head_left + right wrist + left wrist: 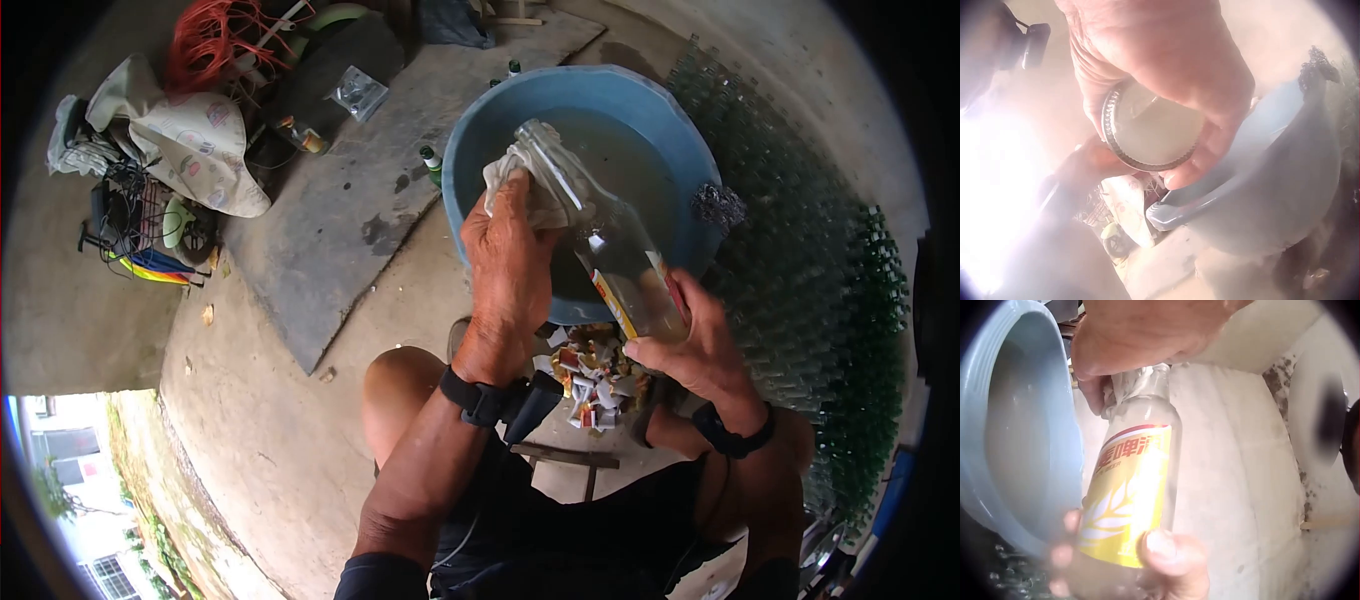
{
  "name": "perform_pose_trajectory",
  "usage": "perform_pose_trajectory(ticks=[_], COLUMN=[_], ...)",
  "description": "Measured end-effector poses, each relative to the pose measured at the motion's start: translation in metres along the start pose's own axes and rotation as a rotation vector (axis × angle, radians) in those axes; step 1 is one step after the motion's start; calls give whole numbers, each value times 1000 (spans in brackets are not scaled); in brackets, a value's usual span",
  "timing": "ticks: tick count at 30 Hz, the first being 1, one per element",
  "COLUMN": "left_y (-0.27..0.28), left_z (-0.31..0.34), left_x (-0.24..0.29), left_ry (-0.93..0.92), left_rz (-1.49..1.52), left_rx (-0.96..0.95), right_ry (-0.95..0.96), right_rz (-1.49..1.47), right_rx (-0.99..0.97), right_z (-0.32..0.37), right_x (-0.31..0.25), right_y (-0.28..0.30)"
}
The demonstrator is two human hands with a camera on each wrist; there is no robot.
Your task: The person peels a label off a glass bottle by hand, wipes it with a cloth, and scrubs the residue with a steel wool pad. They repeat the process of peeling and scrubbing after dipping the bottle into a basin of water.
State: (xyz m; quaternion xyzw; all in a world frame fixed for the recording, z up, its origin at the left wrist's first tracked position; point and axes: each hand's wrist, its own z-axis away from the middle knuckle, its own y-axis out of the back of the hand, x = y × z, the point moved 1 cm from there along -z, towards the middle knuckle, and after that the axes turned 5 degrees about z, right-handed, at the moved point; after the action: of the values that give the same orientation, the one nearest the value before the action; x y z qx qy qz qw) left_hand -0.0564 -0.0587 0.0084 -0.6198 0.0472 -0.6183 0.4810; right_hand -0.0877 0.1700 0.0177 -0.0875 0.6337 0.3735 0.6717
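Note:
A clear glass beer bottle (612,235) with a yellow and red label (1129,500) is held slanted over the blue basin (470,130). My right hand (700,340) grips it low on the body, fingers and thumb wrapped round it. In the right wrist view the ridged bottle base (1154,131) faces the camera. With my left hand (512,255) I pinch a whitish cloth (505,172) against the bottle's neck; part of the neck is hidden behind cloth and fingers. Cloudy water (640,150) stands in the basin.
Many rows of glass bottles (760,290) stand at the right. A dark scouring pad (718,206) sits on the basin's right rim. Torn label scraps (598,385) lie below the basin. A green bottle (431,165) stands left of it, beside a dark board (320,220).

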Motion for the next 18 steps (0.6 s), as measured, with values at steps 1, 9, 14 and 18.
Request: perform_pose_trajectory(ticks=[1,9,14,18], left_y=[-2,-1,4,-5], left_z=[1,-1,0,0], left_x=[1,18,18,24], left_ry=[20,202,178,136], left_rz=[18,264,170,176], left_rx=[-6,-186,-306,-426], right_ry=[1,-18,1,-8], right_rz=[49,4,-93,-81], right_rx=[-4,31,-60,-118], right_z=[0,1,5,9], right_x=[0,1,-2,-12], right_y=[0,5,14,18])
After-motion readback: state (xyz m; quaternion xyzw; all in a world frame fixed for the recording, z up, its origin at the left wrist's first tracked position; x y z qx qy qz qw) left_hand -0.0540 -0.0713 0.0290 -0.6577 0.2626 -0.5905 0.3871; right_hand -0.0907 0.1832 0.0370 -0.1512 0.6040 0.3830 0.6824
